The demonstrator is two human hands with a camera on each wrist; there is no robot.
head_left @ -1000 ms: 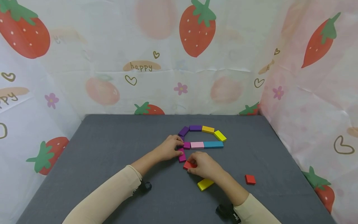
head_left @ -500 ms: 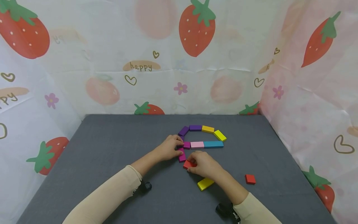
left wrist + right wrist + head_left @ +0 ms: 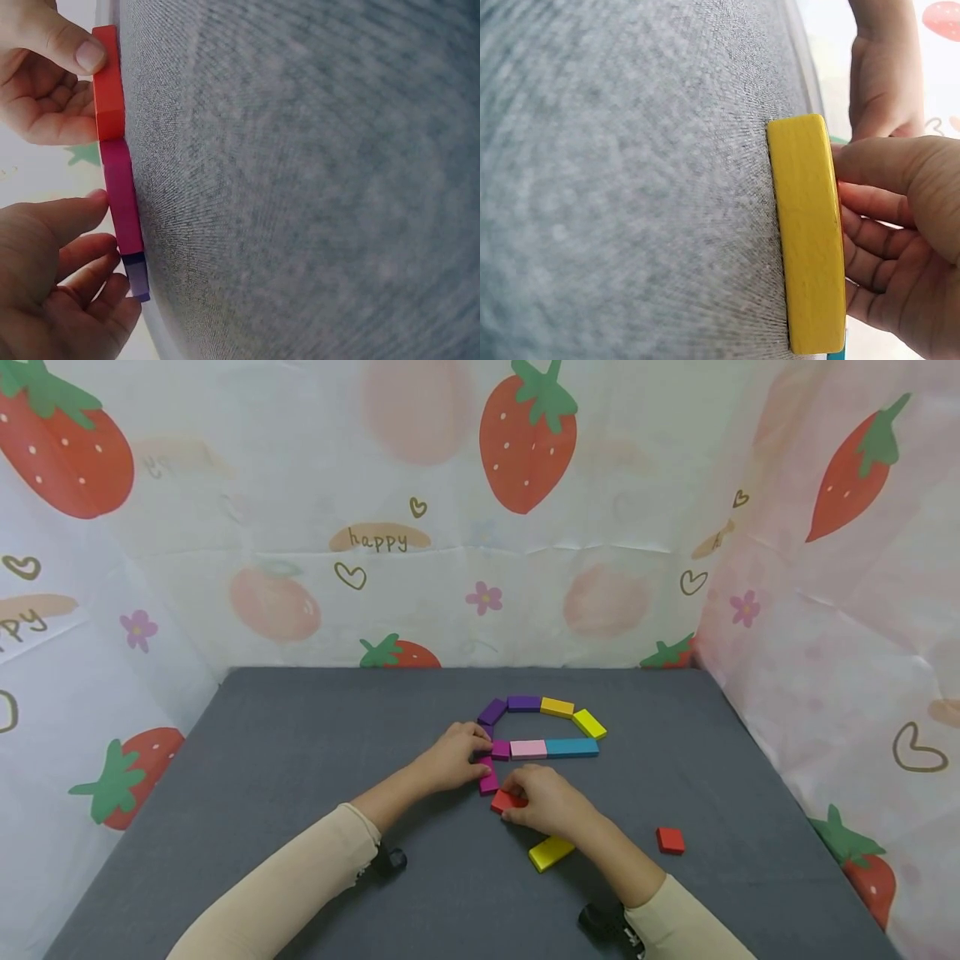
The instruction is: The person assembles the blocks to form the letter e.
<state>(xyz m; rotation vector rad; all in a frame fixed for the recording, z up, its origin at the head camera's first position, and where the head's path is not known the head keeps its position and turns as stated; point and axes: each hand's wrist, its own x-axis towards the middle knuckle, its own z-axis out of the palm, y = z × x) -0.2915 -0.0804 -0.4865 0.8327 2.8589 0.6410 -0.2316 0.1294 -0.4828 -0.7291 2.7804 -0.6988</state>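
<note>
My right hand [image 3: 551, 802] pinches a red block [image 3: 507, 802] between thumb and fingers at the lower end of a curved line of blocks. In the left wrist view the red block's end meets a magenta block [image 3: 121, 195]. My left hand [image 3: 453, 758] rests beside that magenta block, its thumb tip at the block's side and its other fingers loosely bent by a purple block [image 3: 136, 276]. A yellow block [image 3: 806, 232] lies on the cloth just under my right hand, nearest the right wrist camera.
Purple blocks [image 3: 523, 703], an orange block [image 3: 557, 707] and a bright yellow block [image 3: 589, 723] arc above a straight row with a pink block [image 3: 528, 749] and a blue block [image 3: 572, 747]. Another red block [image 3: 671, 841] lies apart at right on the grey cloth [image 3: 315, 718].
</note>
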